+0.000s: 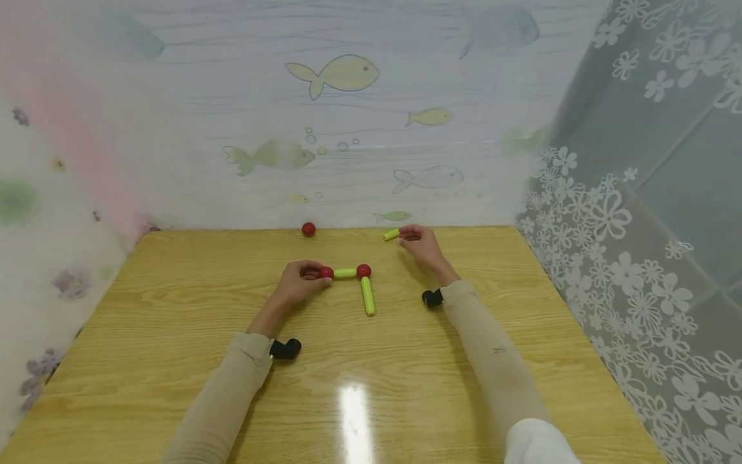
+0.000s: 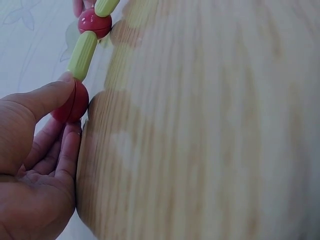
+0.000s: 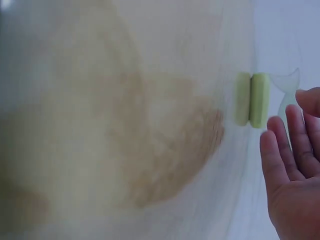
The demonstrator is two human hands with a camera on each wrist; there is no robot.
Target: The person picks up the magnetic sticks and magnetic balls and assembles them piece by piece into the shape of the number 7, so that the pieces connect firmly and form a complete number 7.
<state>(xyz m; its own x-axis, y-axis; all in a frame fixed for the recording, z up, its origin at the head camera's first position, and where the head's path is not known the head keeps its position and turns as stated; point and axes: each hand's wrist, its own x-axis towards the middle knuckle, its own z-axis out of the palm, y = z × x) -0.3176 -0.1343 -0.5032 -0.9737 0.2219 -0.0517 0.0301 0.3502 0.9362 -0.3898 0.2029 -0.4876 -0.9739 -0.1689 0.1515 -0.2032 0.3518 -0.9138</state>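
Note:
My left hand holds a red ball between thumb and fingers, low over the wooden table. A yellow-green rod joins that ball to a second red ball, from which another yellow-green rod points toward the near edge. In the left wrist view the thumb presses on the held ball where the rod meets it. At the far right, my right hand reaches beside a loose yellow-green rod. The right wrist view shows its fingers extended, apart from that rod.
Another red ball lies at the table's back edge, against a fish-patterned curtain. A flower-patterned sheer curtain hangs along the right side. The wooden table spreads under both arms.

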